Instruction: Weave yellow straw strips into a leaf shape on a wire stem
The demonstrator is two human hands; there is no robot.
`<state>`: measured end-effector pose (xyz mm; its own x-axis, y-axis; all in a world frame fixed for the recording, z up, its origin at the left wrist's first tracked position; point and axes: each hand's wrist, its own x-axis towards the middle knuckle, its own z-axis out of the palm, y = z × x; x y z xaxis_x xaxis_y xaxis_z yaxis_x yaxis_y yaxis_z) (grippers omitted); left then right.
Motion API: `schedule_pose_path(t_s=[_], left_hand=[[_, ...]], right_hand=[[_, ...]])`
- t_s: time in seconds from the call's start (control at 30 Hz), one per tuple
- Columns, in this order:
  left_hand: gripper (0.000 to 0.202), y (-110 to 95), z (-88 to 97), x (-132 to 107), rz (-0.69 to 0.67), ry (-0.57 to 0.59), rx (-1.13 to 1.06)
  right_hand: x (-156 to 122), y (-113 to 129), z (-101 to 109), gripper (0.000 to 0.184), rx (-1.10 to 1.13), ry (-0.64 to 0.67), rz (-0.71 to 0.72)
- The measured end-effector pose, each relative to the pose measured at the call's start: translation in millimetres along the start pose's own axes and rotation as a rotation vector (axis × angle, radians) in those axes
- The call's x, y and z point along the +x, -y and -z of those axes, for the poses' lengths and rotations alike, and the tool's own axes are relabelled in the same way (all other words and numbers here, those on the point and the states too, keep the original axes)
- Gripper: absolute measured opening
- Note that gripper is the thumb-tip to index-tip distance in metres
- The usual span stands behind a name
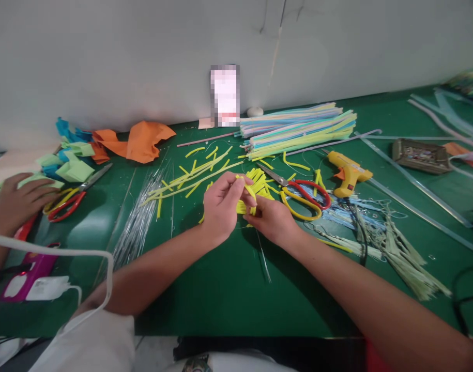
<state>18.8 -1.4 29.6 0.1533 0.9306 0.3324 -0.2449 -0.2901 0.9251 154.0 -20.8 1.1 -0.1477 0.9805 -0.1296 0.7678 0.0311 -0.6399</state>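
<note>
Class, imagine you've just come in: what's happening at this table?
A person holds a short yellow strip between the fingertips of the left hand and right hand, above the green table. A pile of yellow pieces lies just behind the hands. Open scissors lie to the right, with a yellow glue gun beyond them and bundled pastel stems farther back. At far left, another person's hand is near pale green paper.
</note>
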Motion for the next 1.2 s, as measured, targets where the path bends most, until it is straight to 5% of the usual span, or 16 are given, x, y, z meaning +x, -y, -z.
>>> schedule_pose_path(t_s=[0.5, 0.77, 1.03, 1.2], left_hand=[[0.023, -1.7, 1.5, -0.2, -0.158, -0.016, 0.111], [0.024, 7.0, 8.6, 3.3, -0.129, -0.074, 0.138], [0.013, 14.7, 17.9, 0.1, -0.1, 0.07, 0.469], [0.015, 20.4, 17.4, -1.9, -0.009, 0.113, 0.516]], right_hand=[[-7.9, -0.8, 9.2, 0.024, 0.156, -0.021, 0.109], [-5.2, -4.9, 11.4, 0.022, 0.193, 0.015, 0.104], [-6.7, -5.5, 11.9, 0.007, 0.253, -0.012, 0.101], [-5.2, -3.4, 16.4, 0.014, 0.366, 0.03, 0.072]])
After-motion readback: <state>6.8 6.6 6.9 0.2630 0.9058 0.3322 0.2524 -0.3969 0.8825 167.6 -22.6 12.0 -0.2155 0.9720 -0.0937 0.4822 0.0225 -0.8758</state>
